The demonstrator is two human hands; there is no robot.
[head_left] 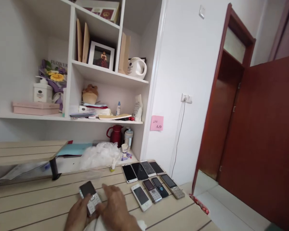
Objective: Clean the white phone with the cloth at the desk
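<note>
A silver keypad phone (94,200) with a dark screen is held above the table by my left hand (77,213), whose thumb lies on its keypad side. My right hand (115,207) is just right of the phone, slightly blurred. Its index finger stretches out and its thumb is close to the phone's lower corner; I cannot tell if it touches. Something white, perhaps cloth (95,225), shows below both hands. Two rows of phones lie to the right, among them a white touchscreen phone (141,197), a brown keypad phone (152,191) and a gold keypad phone (172,186).
The slatted wooden table (38,205) carries a small raised stand (26,150) at left. Behind are a crumpled plastic bag (100,155), a red jug (115,134) and white shelves (108,74). A charger cable (179,134) hangs on the wall, near a brown door (262,138).
</note>
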